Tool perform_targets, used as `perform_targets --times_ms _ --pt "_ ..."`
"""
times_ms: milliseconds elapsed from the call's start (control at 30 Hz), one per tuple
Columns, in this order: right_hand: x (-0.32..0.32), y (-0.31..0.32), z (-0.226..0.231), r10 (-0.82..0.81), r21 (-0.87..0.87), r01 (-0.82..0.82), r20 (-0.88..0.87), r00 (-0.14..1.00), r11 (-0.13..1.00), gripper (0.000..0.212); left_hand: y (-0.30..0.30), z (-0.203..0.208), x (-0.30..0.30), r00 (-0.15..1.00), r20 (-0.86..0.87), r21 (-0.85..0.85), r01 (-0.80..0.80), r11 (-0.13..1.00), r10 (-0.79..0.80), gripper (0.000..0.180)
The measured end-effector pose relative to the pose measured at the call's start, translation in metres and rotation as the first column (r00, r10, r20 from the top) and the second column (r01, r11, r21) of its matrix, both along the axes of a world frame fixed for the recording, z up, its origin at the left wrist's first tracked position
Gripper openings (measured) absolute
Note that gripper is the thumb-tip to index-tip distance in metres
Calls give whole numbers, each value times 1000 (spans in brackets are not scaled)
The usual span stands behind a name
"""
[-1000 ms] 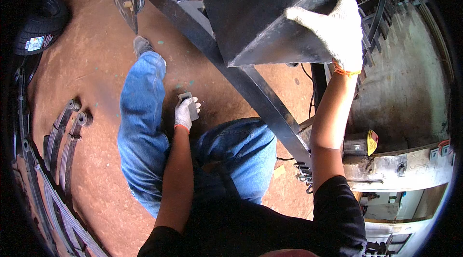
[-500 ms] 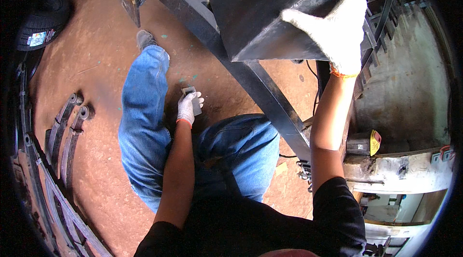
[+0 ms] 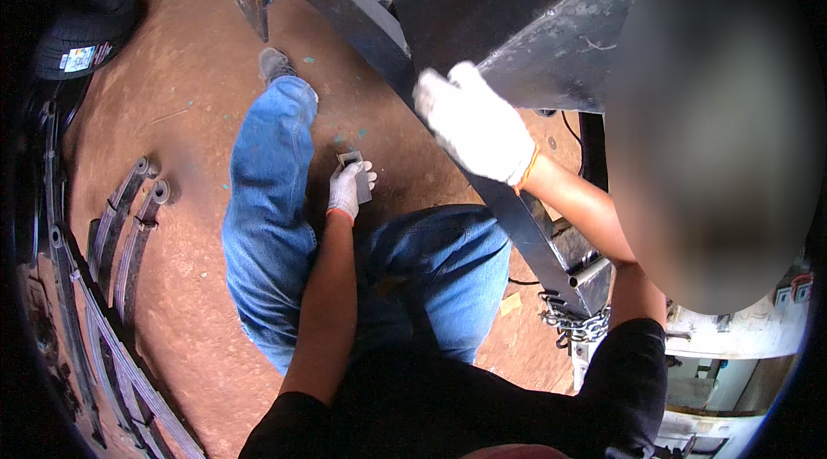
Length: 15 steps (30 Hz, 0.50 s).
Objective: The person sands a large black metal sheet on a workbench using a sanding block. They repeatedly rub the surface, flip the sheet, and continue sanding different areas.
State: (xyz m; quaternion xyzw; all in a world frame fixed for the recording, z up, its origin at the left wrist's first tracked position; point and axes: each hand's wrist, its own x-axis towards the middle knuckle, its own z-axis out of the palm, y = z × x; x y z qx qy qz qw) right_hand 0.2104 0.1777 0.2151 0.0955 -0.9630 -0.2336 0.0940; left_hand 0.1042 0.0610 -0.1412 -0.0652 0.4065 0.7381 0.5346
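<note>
My left hand (image 3: 346, 187), in a white knit glove with an orange cuff, is closed on a small flat grey metal piece (image 3: 363, 180) low between my legs. My right hand (image 3: 482, 127), gloved the same way, is over the lower corner of a black welded metal box (image 3: 556, 50) and the dark steel beam (image 3: 506, 205) beside it. Its fingers look bent, but glare and blur hide how far they close and whether they touch the metal. A pale weld seam runs along the box's edge.
Leaf springs (image 3: 133, 226) lie on the brown floor at the left, with a tyre (image 3: 99, 20) beyond them. A chain (image 3: 568, 321) hangs by the beam's near end. A blurred oval (image 3: 715, 132) hides much of the right side.
My right hand has come off the box's upper right edge and moved left and down to its lower corner. My left hand still holds the grey metal piece. The blurred oval has appeared.
</note>
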Motion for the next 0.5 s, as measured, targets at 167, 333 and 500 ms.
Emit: perform_targets --times_ms 167,333,500 --pt "-15 -12 78 49 -39 -47 51 998 998 53 -7 -4 -3 1000 -4 -18 -7 1000 7 23" --pt "-4 -19 118 -87 184 128 -219 972 975 63 -2 2 -9 997 40 49 69 996 -71 38" --pt "41 -20 42 -127 -544 212 190 974 812 64 1 61 -11 946 255 281 123 952 -198 52"
